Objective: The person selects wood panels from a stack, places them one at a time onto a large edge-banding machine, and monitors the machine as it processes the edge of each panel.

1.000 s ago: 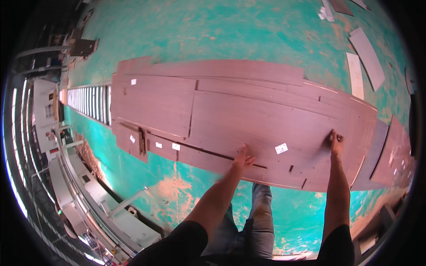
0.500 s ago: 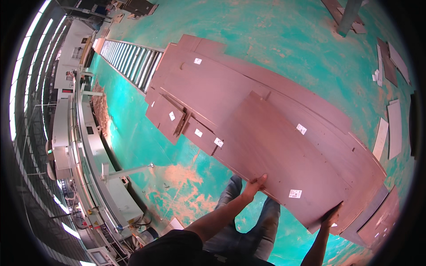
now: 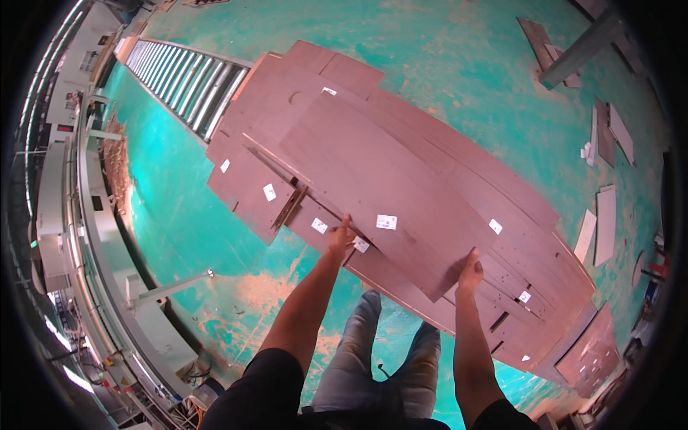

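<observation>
A long brown board (image 3: 373, 172) with a white label lies slantwise over a stack of similar brown boards (image 3: 494, 172). On its near long edge, my left hand (image 3: 342, 235) grips the board with the thumb on top. My right hand (image 3: 469, 274) is closed on the board's right end, thumb uppermost; the fingers beneath are hidden. Close to my left hand are smaller labelled boards (image 3: 315, 222) and a narrow dark strip (image 3: 289, 208). Slotted and drilled boards (image 3: 509, 301) show to the right of my right hand.
A roller conveyor (image 3: 186, 82) runs from the stack toward the far left. Along the left side stands a long machine (image 3: 93, 236) with an arm (image 3: 175, 287) reaching toward me. Offcut boards (image 3: 605, 222) lie on the green floor at right, near a post (image 3: 580, 50).
The held board has shifted left and away from me across the stack, both hands moving with it. More drilled and slotted boards now show at the right.
</observation>
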`<state>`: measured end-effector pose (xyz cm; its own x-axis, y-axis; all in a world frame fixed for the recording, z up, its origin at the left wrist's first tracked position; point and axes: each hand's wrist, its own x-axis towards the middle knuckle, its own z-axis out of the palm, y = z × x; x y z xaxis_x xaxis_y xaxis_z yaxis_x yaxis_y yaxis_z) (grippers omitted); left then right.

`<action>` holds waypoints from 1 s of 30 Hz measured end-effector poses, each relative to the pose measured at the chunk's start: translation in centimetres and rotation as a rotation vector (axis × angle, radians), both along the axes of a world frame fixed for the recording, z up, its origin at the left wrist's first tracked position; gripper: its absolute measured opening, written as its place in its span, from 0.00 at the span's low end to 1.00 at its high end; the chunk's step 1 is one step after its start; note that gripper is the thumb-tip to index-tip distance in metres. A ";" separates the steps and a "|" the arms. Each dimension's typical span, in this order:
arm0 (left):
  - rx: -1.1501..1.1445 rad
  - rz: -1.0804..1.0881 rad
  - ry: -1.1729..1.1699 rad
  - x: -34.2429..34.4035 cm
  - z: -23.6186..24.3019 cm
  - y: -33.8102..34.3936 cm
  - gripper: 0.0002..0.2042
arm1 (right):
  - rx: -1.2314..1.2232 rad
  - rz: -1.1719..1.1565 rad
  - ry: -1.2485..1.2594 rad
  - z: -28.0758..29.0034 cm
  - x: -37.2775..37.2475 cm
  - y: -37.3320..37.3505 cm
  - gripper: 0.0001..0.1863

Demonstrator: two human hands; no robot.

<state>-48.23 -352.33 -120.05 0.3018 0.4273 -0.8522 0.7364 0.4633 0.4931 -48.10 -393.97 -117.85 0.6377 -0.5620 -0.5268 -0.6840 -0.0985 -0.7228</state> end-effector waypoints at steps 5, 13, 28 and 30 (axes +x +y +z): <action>-0.088 -0.042 0.063 0.1 0.2 1.9 0.47 | -0.311 0.388 0.159 -1.3 8.5 6.4 0.42; -0.305 -0.039 -0.027 1.0 -2.9 0.2 0.41 | -0.609 1.018 -0.196 2.3 23.4 11.6 0.31; 0.047 -0.061 -0.028 3.4 -2.8 -3.5 0.45 | -0.761 1.136 -0.279 -3.6 24.8 16.6 0.53; 0.067 -0.041 -0.080 3.0 -3.4 -3.4 0.47 | -0.775 1.129 -0.269 -3.2 23.5 16.8 0.52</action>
<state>-45.24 -355.70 -123.46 0.3859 0.4684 -0.7948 0.7113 0.3975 0.5796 -24.58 -377.14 -121.01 0.9671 0.2285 -0.1122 0.1814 -0.9278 -0.3260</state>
